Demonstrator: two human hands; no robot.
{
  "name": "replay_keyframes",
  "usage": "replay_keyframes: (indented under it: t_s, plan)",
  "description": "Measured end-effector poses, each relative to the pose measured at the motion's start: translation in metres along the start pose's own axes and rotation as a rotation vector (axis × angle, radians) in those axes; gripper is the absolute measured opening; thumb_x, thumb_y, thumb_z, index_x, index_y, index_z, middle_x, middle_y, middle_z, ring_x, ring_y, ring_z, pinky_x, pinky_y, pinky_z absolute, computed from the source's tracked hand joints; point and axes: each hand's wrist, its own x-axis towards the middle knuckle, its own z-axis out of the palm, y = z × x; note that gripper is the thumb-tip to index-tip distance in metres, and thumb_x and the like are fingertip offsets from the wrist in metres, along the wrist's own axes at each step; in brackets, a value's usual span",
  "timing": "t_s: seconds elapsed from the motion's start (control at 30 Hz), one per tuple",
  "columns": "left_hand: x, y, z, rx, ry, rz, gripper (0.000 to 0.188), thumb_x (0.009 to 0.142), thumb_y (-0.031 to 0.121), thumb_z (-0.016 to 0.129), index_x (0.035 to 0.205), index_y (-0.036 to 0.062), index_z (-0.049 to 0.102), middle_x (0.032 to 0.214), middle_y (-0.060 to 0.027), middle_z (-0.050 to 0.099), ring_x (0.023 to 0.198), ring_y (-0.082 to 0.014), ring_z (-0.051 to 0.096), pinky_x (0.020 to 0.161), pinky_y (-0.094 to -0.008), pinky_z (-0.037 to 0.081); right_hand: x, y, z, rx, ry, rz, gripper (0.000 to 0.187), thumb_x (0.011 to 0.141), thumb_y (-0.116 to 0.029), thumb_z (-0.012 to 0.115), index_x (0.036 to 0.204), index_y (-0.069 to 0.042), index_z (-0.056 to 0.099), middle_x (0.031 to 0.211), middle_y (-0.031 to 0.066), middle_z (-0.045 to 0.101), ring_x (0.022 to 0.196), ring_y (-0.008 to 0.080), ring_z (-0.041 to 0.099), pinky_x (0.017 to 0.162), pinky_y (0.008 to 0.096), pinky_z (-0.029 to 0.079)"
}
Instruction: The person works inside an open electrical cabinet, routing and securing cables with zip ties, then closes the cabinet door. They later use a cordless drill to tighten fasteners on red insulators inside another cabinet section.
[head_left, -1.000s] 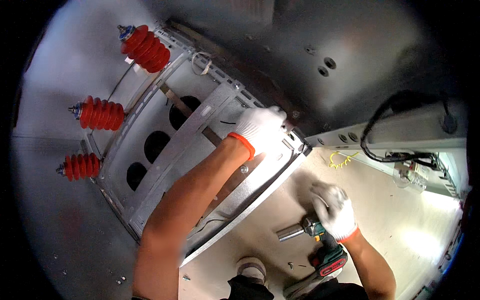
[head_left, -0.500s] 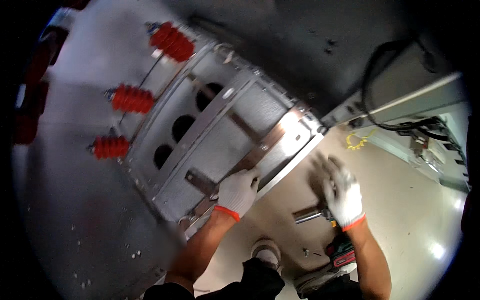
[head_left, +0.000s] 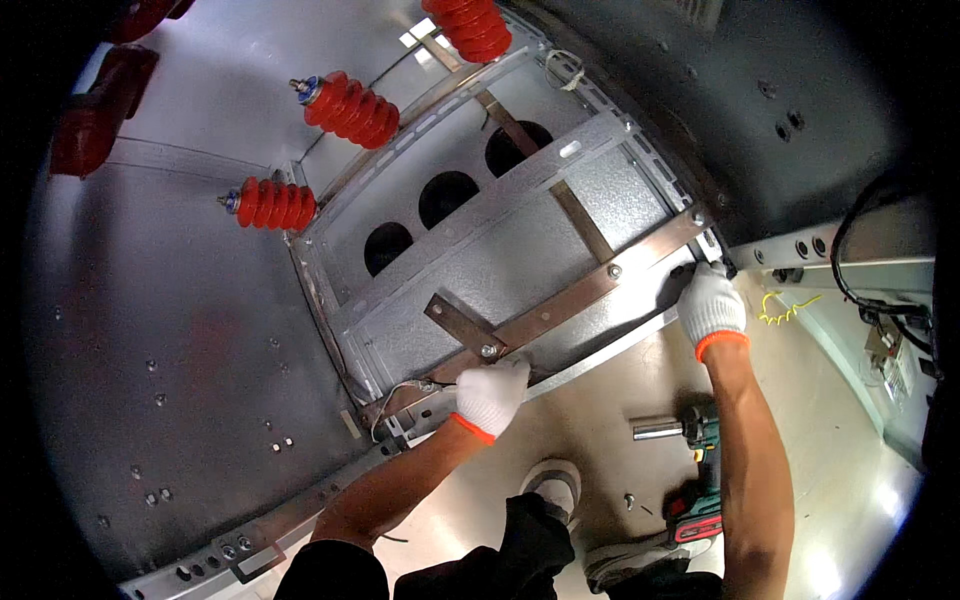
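A long copper-coloured flat bar [head_left: 565,300] runs slantwise across the front of a grey metal frame [head_left: 440,262], with bolts along it. At the bar's lower edge, just below a bolt [head_left: 488,351] joining a short cross strip [head_left: 458,322], is my left hand [head_left: 492,393] in a white knit glove. Its fingers are curled, and what they hold is hidden. My right hand [head_left: 712,305], gloved alike, reaches to the frame's right front corner below the bar's end. Its fingers are bent around something at the corner that I cannot make out.
Red ribbed insulators [head_left: 352,110] line the frame's far left side. A cordless power tool [head_left: 700,450] with a long socket [head_left: 657,429] lies on the floor near my right forearm, by a loose bolt [head_left: 629,500]. Black cable [head_left: 850,250] and a yellow coiled tie [head_left: 785,308] are at right.
My right hand has moved from over the floor near the power tool up to the frame's right corner. My left hand stays by the bar. The view has shifted.
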Motion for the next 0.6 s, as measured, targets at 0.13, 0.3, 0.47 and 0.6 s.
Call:
replay_keyframes:
  t_s: [0.13,0.3,0.47,0.6]
  plan:
    - [0.026,0.012,-0.010,-0.067,0.140,-0.023,0.022,0.087,0.030,0.067,0.076,0.0118,0.064,0.066,-0.0107,0.066,0.060,-0.0314,0.067,0.051,-0.0436,0.051,-0.012,0.010,0.021,0.100,0.328,-0.018,0.026,0.093,-0.017,0.055,0.111,0.000,0.063,0.120,0.0251,0.066,0.089,0.0394,0.072,0.076,0.0468,0.059]
    - [0.064,0.037,-0.024,0.035,0.107,0.082,0.020,0.087,0.028,0.066,0.073,0.0132,0.066,0.063,-0.0091,0.067,0.057,-0.0284,0.069,0.051,-0.0424,0.053,-0.049,0.022,0.017,0.289,0.682,-0.215,0.031,0.092,-0.011,0.061,0.123,-0.003,0.062,0.130,0.0216,0.060,0.103,0.0381,0.068,0.084,0.0438,0.057]
    - [0.110,0.078,-0.021,0.033,0.084,0.162,0.011,0.082,0.017,0.064,0.074,0.0117,0.069,0.063,-0.0120,0.068,0.060,-0.0284,0.072,0.050,-0.0422,0.056,-0.075,0.048,0.017,0.346,0.608,-0.260,0.031,0.091,-0.008,0.060,0.121,-0.006,0.064,0.124,0.0161,0.064,0.097,0.0357,0.068,0.085,0.0429,0.056]
    - [0.148,0.106,-0.028,-0.014,0.131,0.245,0.012,0.082,0.015,0.064,0.074,0.0090,0.070,0.064,-0.0130,0.069,0.060,-0.0290,0.072,0.050,-0.0434,0.056,-0.072,0.050,0.019,0.399,0.574,-0.307,0.031,0.089,-0.009,0.060,0.120,-0.006,0.064,0.123,0.0158,0.065,0.096,0.0349,0.069,0.086,0.0440,0.057]
